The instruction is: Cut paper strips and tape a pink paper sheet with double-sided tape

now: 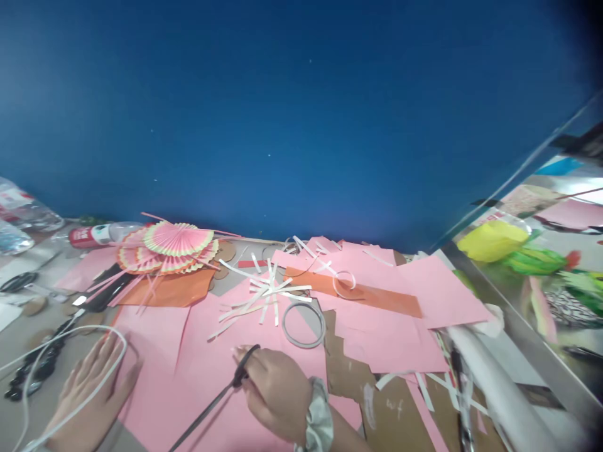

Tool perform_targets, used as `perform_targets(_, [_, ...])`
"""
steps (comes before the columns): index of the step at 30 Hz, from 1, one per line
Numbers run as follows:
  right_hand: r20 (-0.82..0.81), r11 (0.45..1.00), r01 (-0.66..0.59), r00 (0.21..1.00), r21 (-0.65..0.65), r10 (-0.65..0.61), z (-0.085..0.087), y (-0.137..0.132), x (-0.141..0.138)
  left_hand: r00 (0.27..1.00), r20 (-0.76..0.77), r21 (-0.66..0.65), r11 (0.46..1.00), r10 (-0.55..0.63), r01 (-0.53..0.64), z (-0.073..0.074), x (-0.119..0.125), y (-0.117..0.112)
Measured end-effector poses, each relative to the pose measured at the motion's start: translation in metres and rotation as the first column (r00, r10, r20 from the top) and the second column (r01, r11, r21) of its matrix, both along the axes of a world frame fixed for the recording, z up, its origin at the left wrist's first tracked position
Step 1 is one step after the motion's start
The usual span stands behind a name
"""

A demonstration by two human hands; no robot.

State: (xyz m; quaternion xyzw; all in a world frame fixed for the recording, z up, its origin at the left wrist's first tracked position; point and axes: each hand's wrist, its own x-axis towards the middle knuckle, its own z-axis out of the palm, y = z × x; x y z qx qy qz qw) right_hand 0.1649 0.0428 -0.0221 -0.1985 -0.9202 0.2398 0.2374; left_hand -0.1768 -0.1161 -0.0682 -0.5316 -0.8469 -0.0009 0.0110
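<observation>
My right hand (277, 392), a pale scrunchie (319, 417) at its wrist, is closed around the handle of dark scissors (202, 414). The blades point down and left over a large pink paper sheet (160, 389). Flat on the tabletop, fingers stretched, my left hand (89, 395) rests by the sheet's left edge. A white cable (123, 364) loops in front of it. Beyond my right hand lie a grey ring (284, 329) and a loose pile of white paper strips (271, 289).
Pleated paper fans (179, 242) lie at the back left beside a plastic bottle (101, 235). More pink sheets (391, 342), an orange strip (396, 301) and brown cardboard (391, 420) cover the right side. A blue partition (282, 125) rises behind the table.
</observation>
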Motion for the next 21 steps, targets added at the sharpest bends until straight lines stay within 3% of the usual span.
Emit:
perform_targets(5, [0.023, 0.995, 0.075, 0.997, -0.065, -0.074, 0.009, 0.002, -0.001, 0.995, -0.098, 0.042, 0.999, -0.028, 0.033, 0.02, 0.022, 0.009])
perform_targets(9, [0.075, 0.982, 0.188, 0.98, -0.027, -0.186, 0.006, 0.004, -0.003, 0.984, -0.117, 0.076, 0.987, -0.134, 0.143, 0.033, 0.04, 0.013])
perform_targets(11, [0.092, 0.972, 0.234, 0.968, 0.003, -0.234, 0.003, 0.005, -0.003, 0.985, -0.123, 0.146, 0.98, -0.121, 0.139, 0.037, 0.05, 0.019])
perform_targets(17, [0.109, 0.953, 0.293, 0.947, 0.081, -0.301, 0.001, 0.005, -0.007, 0.983, 0.032, 0.092, 0.98, -0.179, 0.176, 0.042, 0.071, 0.057])
perform_targets(21, [0.146, 0.938, 0.313, 0.931, 0.148, -0.334, 0.011, 0.01, -0.007, 0.966, 0.063, 0.158, 0.958, -0.25, 0.238, 0.043, 0.072, 0.09])
